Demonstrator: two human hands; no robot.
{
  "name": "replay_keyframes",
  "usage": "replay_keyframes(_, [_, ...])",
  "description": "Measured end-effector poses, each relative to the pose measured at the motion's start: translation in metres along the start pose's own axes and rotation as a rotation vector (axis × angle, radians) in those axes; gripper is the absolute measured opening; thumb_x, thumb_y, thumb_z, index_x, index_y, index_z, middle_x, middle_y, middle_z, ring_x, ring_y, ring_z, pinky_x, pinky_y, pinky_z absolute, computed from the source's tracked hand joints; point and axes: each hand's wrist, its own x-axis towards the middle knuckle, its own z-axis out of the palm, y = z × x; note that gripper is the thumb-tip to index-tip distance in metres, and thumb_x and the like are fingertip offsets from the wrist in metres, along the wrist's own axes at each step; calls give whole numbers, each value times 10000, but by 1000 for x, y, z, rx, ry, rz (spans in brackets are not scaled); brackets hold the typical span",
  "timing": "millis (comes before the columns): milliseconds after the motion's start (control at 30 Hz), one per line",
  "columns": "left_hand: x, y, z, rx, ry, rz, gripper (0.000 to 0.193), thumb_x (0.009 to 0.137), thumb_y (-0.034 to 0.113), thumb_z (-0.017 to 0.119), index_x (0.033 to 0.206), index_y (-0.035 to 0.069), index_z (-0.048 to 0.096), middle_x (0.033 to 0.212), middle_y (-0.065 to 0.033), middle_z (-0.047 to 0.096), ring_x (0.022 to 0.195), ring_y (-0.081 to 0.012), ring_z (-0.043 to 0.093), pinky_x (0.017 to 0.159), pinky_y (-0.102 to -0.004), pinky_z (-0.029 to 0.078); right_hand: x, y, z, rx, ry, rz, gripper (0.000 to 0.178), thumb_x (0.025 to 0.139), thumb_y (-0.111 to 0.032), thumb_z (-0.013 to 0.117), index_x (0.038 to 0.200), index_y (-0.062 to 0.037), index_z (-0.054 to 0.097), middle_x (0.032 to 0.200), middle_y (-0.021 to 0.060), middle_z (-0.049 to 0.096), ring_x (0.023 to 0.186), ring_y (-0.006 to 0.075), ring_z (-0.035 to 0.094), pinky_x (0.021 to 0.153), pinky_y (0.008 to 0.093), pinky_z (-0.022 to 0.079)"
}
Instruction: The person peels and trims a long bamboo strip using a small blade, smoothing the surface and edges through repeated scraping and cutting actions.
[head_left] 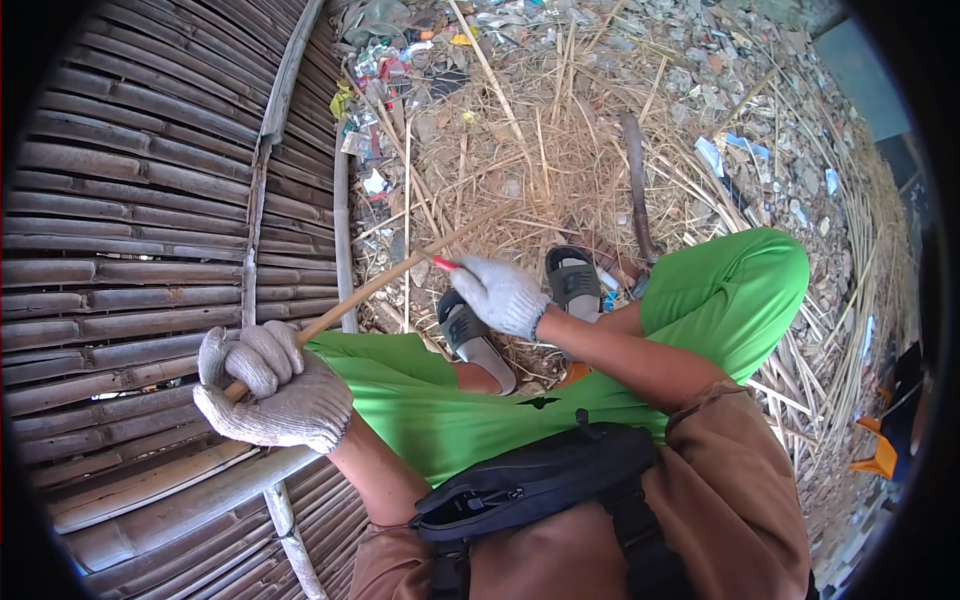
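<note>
A long tan stick (355, 299) slants across in front of me, its thicker end in my left hand (272, 385). That hand wears a grey knit glove, and its fingers are wrapped round the stick. The far end of the stick runs up over the straw-like litter and blurs into it. My right hand (502, 294), in a pale glove, is closed on a tool with a red handle (441, 263). The handle's tip lies close beside the stick. Too little of the tool shows to tell its kind.
To the left lies a slatted bamboo platform (120, 270). Dry fibres and shavings (560, 130) cover the ground beyond my sandalled feet (575, 285). A dark stick (637, 180) lies there, with scraps of litter (385, 75) farther off. A black waist bag (545, 475) sits across my lap.
</note>
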Motion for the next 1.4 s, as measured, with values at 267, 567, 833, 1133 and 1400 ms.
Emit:
replay_keyframes(267, [-7, 1, 7, -57, -18, -10, 509, 1093, 425, 476, 1095, -30, 703, 525, 54, 284, 456, -82, 246, 413, -255, 229, 12, 31, 3, -30, 60, 101, 389, 1074, -446, 486, 1146, -112, 673, 892, 225, 733, 826, 450, 713, 730, 574, 552])
replay_keyframes(567, [-6, -4, 23, 80, 275, 47, 383, 1037, 378, 550, 962, 28, 685, 526, 60, 266, 452, -79, 208, 441, -275, 163, 10, 39, 16, -23, 59, 163, 426, 1077, -460, 477, 1136, -95, 688, 896, 212, 739, 833, 441, 717, 742, 565, 554])
replay_keyframes(833, [-6, -5, 18, 47, 249, 59, 400, 1044, 373, 549, 1022, 4, 700, 544, 62, 285, 458, -79, 201, 447, -273, 163, 8, 32, 26, 84, 85, 110, 375, 1055, -442, 510, 1188, -153, 707, 908, 215, 738, 850, 438, 718, 735, 562, 553])
replay_keyframes(1133, [-10, -3, 13, 97, 227, 85, 457, 1107, 421, 490, 1092, 6, 679, 554, 73, 275, 470, -70, 239, 431, -255, 202, 17, 46, 22, 59, 53, 125, 385, 1067, -405, 492, 1066, -69, 681, 903, 248, 716, 837, 468, 695, 744, 570, 534])
replay_keyframes(1400, [-11, -2, 8, 107, 244, 92, 461, 1100, 415, 497, 1107, -9, 679, 550, 69, 268, 459, -71, 227, 426, -257, 202, 9, 31, 22, 49, 17, 186, 406, 1079, -428, 511, 1203, -87, 694, 995, 264, 720, 954, 478, 693, 805, 558, 540])
